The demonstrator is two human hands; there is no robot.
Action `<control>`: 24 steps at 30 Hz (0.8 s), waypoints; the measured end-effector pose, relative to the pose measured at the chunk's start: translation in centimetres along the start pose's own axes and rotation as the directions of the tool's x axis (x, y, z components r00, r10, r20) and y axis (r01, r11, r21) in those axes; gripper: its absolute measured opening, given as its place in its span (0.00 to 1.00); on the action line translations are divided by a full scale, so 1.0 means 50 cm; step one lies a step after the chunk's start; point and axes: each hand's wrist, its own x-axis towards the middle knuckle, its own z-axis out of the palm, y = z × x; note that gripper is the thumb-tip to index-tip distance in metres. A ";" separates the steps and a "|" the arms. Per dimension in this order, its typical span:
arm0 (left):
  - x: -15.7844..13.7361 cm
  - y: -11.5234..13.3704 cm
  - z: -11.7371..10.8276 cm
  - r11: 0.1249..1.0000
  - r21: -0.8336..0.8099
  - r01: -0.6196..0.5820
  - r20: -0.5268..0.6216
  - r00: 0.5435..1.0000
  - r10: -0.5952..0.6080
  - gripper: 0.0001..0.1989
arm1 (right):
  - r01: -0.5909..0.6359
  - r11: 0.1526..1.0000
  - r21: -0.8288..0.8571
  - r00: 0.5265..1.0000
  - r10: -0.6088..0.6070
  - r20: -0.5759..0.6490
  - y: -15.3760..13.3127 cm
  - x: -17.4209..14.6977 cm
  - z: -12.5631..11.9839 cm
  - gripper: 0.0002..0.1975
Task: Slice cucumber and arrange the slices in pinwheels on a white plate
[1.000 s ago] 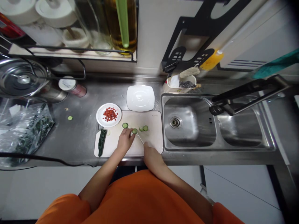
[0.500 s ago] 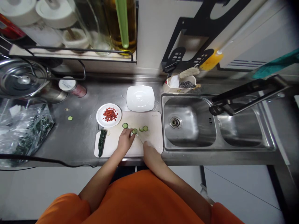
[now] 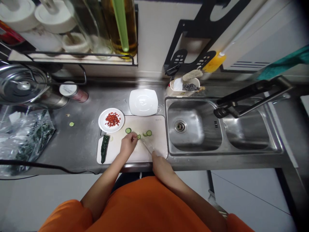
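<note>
My left hand (image 3: 127, 142) pinches a small cucumber slice (image 3: 138, 137) just above the white cutting board (image 3: 158, 124). In my closed right hand (image 3: 161, 166) is a knife (image 3: 146, 147), its thin blade pointing up and left with the tip close to that slice. Further cucumber slices (image 3: 149, 132) lie on the board to the right, and a single round (image 3: 128, 130) lies to the left of my fingers. A dark green cucumber piece (image 3: 104, 149) rests at the board's left end, beside a pale end slice (image 3: 111, 138).
A white plate of red goji berries (image 3: 103, 127) overlaps the board's upper left corner. Behind the board stands a white square dish (image 3: 143, 102). The double sink (image 3: 195, 146) is to the right; a plastic bag of greens (image 3: 36, 138) and a pot (image 3: 51, 96) are left.
My right hand has drawn the knife back, down and to the right, so more blade shows. My left hand still pinches the slice. The whole view has shifted slightly.
</note>
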 end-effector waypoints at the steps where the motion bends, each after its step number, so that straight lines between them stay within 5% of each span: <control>1: 0.002 0.000 -0.006 0.999 -0.024 0.031 -0.004 0.999 -0.031 0.05 | 0.009 1.000 0.001 1.000 -0.009 -0.003 0.002 0.001 0.001 0.22; 7: 0.030 -0.017 -0.049 0.975 -0.043 0.220 -0.193 0.955 -0.224 0.09 | 0.020 1.000 -0.002 1.000 -0.020 -0.008 0.009 0.005 0.009 0.25; 15: 0.043 -0.034 -0.053 0.975 0.219 0.026 -0.221 0.975 0.024 0.11 | 0.028 1.000 0.001 1.000 -0.028 -0.010 0.012 0.008 0.012 0.26; 18: 0.052 -0.008 -0.038 0.977 0.172 -0.124 -0.126 0.981 0.146 0.12 | 0.026 1.000 -0.016 1.000 -0.026 -0.009 0.008 0.004 0.008 0.25; 21: 0.075 0.037 -0.013 0.955 0.104 -0.276 0.108 0.958 0.265 0.14 | 0.020 0.999 -0.038 0.999 -0.021 -0.026 0.006 0.002 0.010 0.24; 24: 0.100 0.082 0.017 0.936 0.171 -0.308 0.331 0.913 0.239 0.13 | 0.030 0.999 -0.041 0.998 -0.032 -0.047 0.006 0.001 0.014 0.24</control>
